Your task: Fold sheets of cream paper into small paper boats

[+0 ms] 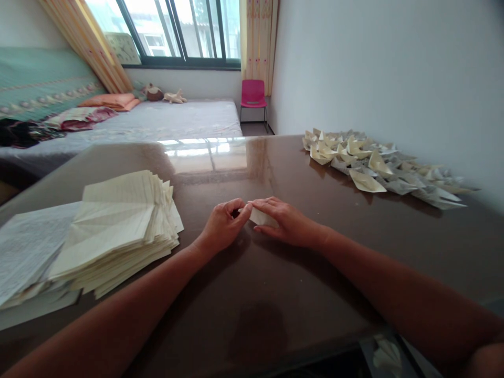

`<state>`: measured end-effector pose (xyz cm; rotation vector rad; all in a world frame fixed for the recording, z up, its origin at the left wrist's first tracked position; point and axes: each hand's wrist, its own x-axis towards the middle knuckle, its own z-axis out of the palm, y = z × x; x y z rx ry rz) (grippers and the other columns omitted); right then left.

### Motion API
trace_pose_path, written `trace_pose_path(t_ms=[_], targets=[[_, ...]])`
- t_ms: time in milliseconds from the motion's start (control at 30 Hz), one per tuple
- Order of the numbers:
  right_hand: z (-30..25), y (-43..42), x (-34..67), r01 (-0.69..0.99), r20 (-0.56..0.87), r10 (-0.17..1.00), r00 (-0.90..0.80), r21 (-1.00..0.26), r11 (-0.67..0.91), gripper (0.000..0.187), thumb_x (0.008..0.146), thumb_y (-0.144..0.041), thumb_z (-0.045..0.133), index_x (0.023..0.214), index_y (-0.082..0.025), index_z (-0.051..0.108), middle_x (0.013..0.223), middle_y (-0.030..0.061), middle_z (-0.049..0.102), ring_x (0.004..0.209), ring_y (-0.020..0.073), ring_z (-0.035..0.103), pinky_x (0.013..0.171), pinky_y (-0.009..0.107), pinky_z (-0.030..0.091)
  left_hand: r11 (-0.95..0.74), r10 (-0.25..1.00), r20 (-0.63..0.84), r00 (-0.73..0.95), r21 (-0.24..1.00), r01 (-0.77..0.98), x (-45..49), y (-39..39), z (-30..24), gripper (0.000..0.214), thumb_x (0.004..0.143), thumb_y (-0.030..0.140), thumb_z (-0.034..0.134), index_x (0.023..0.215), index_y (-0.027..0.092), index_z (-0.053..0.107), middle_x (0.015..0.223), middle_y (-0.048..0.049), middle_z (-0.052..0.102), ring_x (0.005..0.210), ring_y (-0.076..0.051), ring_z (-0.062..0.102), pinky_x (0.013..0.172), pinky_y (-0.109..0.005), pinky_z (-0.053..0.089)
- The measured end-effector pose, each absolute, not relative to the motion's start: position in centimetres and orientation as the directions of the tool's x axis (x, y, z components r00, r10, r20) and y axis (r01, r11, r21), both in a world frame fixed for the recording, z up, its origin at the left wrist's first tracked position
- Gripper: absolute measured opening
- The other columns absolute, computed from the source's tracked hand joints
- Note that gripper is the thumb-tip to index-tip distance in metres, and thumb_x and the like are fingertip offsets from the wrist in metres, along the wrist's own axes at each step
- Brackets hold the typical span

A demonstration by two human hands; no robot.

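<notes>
A small folded piece of cream paper (263, 217) lies at the middle of the brown glossy table, mostly covered by my hands. My left hand (224, 223) pinches its left end between thumb and curled fingers. Over its right part, my right hand (289, 223) is closed, fingers along the far edge and thumb on the near side. The fingertips of both hands meet at the paper's top left corner. How the paper is folded underneath is hidden.
A thick stack of creased cream sheets (114, 215) stands at the left, beside printed white sheets (31, 241). Several folded paper boats (366, 181) are heaped at the right near the wall. Beyond the table (220, 320) are a bed (197, 115) and a pink chair (253, 94).
</notes>
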<state>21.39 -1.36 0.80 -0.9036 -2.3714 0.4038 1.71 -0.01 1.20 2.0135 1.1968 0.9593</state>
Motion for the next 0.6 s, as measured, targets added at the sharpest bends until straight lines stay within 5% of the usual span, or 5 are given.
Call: trace_pose_path(t_ms=[233,600], targets=[[1.7,-1.2,21.7,0.380,0.291,0.730,-0.619,-0.702,0.602,0.056,0.084,-0.034,0.063,0.136,-0.018,0.048,0.129,0.0096,0.059,0.114,0.0216,0.057,0.095,0.034,0.046,-0.375,0.858,0.186,0.479,0.864,0.337,1.4,0.3,0.6,0.031,0.081,0.045,0.060,0.082,0.014,0.060,0.070,-0.0001,0.062,0.065,-0.011,0.054,0.060,-0.020,0.042],[1.6,-0.6,22.1,0.199,0.176,0.693,-0.699,-0.883,0.425,0.055,0.089,-0.034,0.058,0.140,-0.018,0.044,0.130,0.0095,0.057,0.115,0.0207,0.054,0.092,0.029,0.047,-0.368,0.850,0.181,0.495,0.876,0.312,1.4,0.4,0.2,0.031,0.082,0.044,0.059,0.080,0.013,0.061,0.072,-0.0012,0.062,0.067,-0.012,0.054,0.061,-0.021,0.044]])
